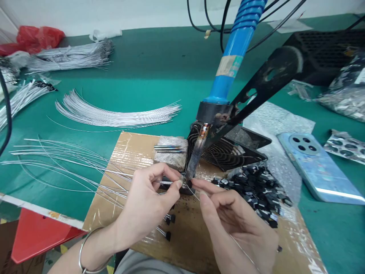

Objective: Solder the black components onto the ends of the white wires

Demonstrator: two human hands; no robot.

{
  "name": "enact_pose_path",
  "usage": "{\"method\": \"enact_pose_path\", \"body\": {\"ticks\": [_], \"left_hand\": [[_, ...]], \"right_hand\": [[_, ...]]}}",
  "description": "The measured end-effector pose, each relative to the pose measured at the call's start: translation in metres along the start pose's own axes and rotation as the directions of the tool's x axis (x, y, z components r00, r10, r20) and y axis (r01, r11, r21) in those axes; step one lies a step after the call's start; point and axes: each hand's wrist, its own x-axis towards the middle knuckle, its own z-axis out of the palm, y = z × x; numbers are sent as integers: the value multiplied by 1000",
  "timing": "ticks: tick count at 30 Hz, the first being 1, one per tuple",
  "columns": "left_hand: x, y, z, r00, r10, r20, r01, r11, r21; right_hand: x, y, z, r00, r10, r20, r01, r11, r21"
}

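Observation:
A soldering iron with a blue handle (228, 72) is held tip-down in a black stand, its dark tip (194, 163) between my two hands. My left hand (151, 201) is closed in a pinch just left of the tip, apparently on the end of a white wire (118, 173); the small end piece is mostly hidden by the fingers. In my right hand (236, 220), thumb and fingers grip a thin strand of solder wire (242, 249), whose end reaches the iron's tip. Below the left hand lie wires with black connectors (167, 235) on their ends.
Cardboard (137, 148) covers the work area. A grey block (171, 160) carrying metal rods and a black fan (228, 150) stand behind the hands. Black pieces (256, 190) are heaped at right, near a blue phone (322, 163). A white wire bundle (119, 116) lies farther back.

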Motion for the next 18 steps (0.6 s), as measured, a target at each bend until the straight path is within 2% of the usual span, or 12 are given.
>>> {"method": "enact_pose_path", "body": {"ticks": [12,18], "left_hand": [[-3,0,-1,1000,17,-1,-17,1000,-14],[-4,-1,0,998,55,6,-55,998,-23]], "right_hand": [[-1,-1,3,999,-30,-28,30,1000,7],[-1,1,2,994,-101,-30,98,991,-88]]}}
